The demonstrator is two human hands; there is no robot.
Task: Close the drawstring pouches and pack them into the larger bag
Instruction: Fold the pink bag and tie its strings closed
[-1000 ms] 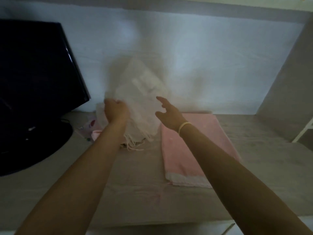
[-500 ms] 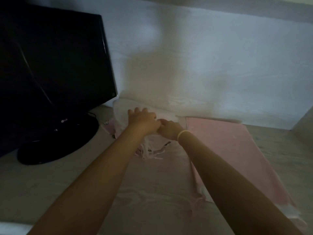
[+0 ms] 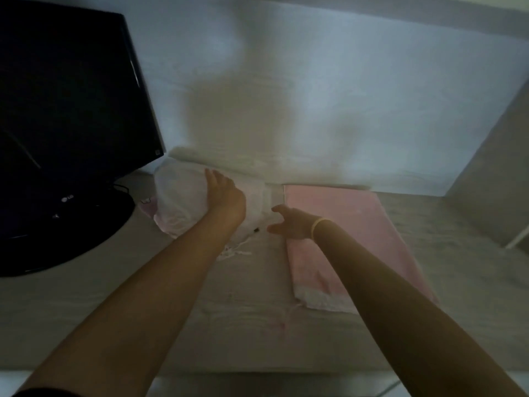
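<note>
A pile of sheer white drawstring pouches [image 3: 183, 202] lies at the back of the desk, against the wall, with white cords [image 3: 233, 252] trailing toward me. My left hand [image 3: 224, 197] rests flat on top of the pile, fingers straight. My right hand [image 3: 289, 223] hovers just right of the pile with its fingers spread, holding nothing; a yellow band circles its wrist. A flat pink fabric bag [image 3: 343, 224] with a white lace edge lies to the right, partly under my right forearm.
A black monitor [image 3: 71, 110] on a round stand [image 3: 57, 233] fills the left side. A small pink item [image 3: 148, 206] peeks out left of the pouches. The white wall runs behind, and a grey side panel [image 3: 492, 181] closes the right.
The pouch pile was held up in the air, then set down on the desk. My hands, together over it half a second ago, have parted: left flat on top, right drawn off to the right.
</note>
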